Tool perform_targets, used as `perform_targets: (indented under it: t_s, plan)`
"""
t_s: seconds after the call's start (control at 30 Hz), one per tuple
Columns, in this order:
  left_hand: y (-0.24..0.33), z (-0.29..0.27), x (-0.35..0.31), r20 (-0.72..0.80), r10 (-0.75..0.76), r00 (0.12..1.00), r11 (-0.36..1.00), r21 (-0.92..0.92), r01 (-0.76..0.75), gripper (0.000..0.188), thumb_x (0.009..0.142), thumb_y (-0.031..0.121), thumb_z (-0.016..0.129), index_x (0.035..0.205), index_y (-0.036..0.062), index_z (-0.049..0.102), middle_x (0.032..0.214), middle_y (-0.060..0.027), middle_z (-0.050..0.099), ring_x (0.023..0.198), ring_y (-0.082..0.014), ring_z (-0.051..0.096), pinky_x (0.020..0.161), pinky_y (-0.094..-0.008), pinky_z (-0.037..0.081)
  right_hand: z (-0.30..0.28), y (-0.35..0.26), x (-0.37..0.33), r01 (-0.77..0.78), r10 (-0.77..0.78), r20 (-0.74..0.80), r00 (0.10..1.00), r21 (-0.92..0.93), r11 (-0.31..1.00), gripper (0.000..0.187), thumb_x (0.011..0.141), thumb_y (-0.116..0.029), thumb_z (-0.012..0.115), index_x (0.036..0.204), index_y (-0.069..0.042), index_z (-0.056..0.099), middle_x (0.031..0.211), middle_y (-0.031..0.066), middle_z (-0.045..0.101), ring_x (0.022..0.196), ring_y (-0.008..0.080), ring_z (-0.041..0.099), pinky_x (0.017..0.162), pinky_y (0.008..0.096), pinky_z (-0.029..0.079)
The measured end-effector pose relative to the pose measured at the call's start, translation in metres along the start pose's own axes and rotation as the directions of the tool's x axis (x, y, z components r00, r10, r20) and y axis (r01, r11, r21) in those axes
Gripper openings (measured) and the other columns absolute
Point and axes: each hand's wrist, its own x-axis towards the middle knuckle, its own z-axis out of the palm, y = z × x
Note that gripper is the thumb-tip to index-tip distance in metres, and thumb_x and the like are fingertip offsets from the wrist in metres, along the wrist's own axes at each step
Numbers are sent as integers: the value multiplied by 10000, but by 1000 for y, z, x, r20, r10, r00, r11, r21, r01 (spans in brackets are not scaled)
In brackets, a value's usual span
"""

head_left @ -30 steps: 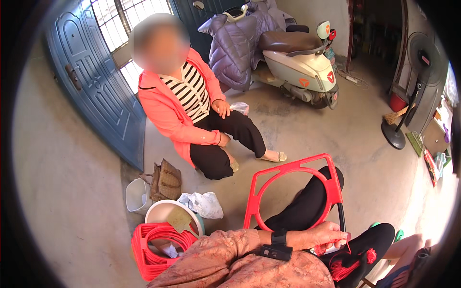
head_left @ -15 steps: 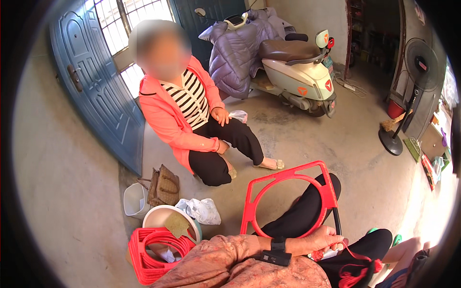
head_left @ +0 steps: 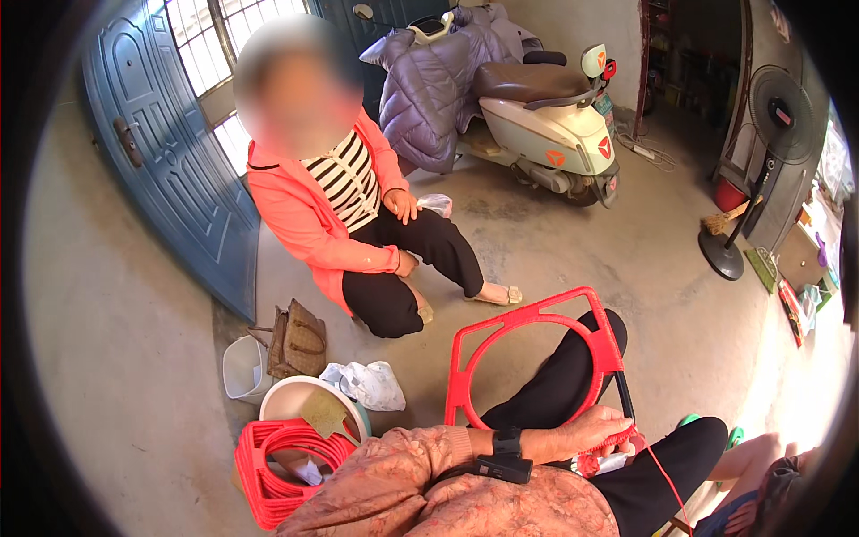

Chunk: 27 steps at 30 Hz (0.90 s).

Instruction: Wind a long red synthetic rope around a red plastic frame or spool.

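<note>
My left hand (head_left: 601, 431), with a dark watch on the wrist, is closed around a red cord (head_left: 660, 467) beside my knee. From the fingers one thin strand runs straight down to the right. Some red and white material (head_left: 586, 464) lies just under the hand. Close to it, a red square frame (head_left: 459, 394) with a large round opening stands tilted over my black-trousered leg, with a black bar at its right side. My right hand cannot be made out.
Stacked red frames (head_left: 259, 483) lie at lower left beside a white basin (head_left: 277, 398), a clear bin (head_left: 242, 367), a brown handbag (head_left: 300, 345) and a white bag (head_left: 371, 385). A person in a pink jacket (head_left: 295, 224) crouches opposite. Behind are a scooter (head_left: 537, 125) and a standing fan (head_left: 729, 255); bare legs (head_left: 761, 461) show at right.
The red cord's loose bunch at lower right is out of sight; a straight strand now runs there. My left hand has shifted slightly left and up, and the whole view has shifted a little.
</note>
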Motion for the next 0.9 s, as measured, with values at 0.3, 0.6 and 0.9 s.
perform_targets:
  t_s: [0.3, 0.6, 0.9]
  plan:
    - [-8, 8, -4, 126, 430, 894, 119, 974, -194, 221, 895, 190, 578, 746, 37, 520, 693, -114, 565, 690, -304, 619, 606, -407, 474, 2, -9, -1, -129, 127, -24, 992, -173, 976, 498, 782, -128, 760, 1229, -15, 571, 1032, 79, 655, 912, 179, 625, 779, 314, 504]
    - [6, -8, -13, 250, 837, 487, -124, 953, -276, 342, 787, 254, 689, 1017, 23, 583, 1018, -121, 566, 958, -293, 525, 936, -445, 389, 19, -14, 39, 203, -160, 265, 951, -144, 968, 612, 778, -78, 752, 1322, -25, 477, 1221, 126, 594, 1074, 197, 594, 889, 349, 488]
    - [14, -3, -10, 307, 781, 544, -141, 935, -324, 386, 711, 294, 738, 971, 35, 619, 879, -110, 554, 882, -293, 529, 899, -463, 391, 9, -33, 22, 306, -316, 194, 929, 81, 948, 601, 791, -74, 741, 1327, -25, 473, 1241, 132, 584, 1132, 209, 575, 943, 351, 476]
